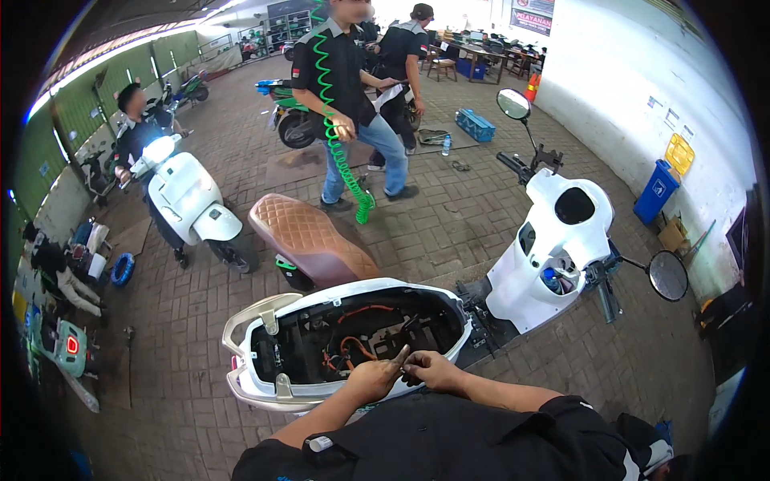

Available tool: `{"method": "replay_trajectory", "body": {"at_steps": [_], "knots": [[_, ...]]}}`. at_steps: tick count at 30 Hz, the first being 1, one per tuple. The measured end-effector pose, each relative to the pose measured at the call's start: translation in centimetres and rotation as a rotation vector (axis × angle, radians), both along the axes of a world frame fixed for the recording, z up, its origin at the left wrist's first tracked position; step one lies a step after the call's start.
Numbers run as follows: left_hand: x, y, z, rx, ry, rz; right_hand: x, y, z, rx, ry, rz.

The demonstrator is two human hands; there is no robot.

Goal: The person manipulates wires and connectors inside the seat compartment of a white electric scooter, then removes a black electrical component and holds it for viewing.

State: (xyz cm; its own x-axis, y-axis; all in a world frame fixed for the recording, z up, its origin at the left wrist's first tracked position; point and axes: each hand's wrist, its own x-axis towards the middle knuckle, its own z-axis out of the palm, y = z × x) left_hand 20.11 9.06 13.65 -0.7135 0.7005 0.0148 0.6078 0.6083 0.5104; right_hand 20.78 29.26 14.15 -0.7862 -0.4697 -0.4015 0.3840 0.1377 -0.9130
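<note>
My left hand [374,379] and my right hand [435,371] meet over the near rim of the open white scooter body [383,286]. Fingers of both are closed together at the tips; a small dark thing seems to be between them, too small to name. Below and beyond them lies the dark under-seat bay, with an orange cable [353,345] and black parts inside. The brown quilted seat [309,232] stands apart from the body, on its far side. To the right is the white front of the scooter [533,256], with handlebar and mirrors.
A person [337,88] holding a paper stands beyond the seat, beside a hanging green coiled hose [341,160]. Someone sits at a white scooter [188,196] on the left, its headlight lit. A blue toolbox [475,125] and blue bin [656,192] stand farther off.
</note>
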Motion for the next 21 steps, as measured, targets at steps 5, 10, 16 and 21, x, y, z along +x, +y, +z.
{"method": "replay_trajectory", "body": {"at_steps": [5,10,16,21], "knots": [[0.3,0.0,-3.0,-0.11,-0.038,-0.064,0.0,0.3,0.1,0.122,0.155,0.076],[0.9,0.2,-2.9,-0.025,-0.067,-0.094,0.4,0.6,-0.6,0.154,0.163,0.111],[1.2,0.1,-2.0,-0.072,-0.143,-0.155,0.1,0.4,0.4,0.426,0.275,0.284],[1.3,0.4,-3.4,-0.061,-0.121,-0.205,0.0,0.6,-3.2,0.462,0.261,0.314]]}}
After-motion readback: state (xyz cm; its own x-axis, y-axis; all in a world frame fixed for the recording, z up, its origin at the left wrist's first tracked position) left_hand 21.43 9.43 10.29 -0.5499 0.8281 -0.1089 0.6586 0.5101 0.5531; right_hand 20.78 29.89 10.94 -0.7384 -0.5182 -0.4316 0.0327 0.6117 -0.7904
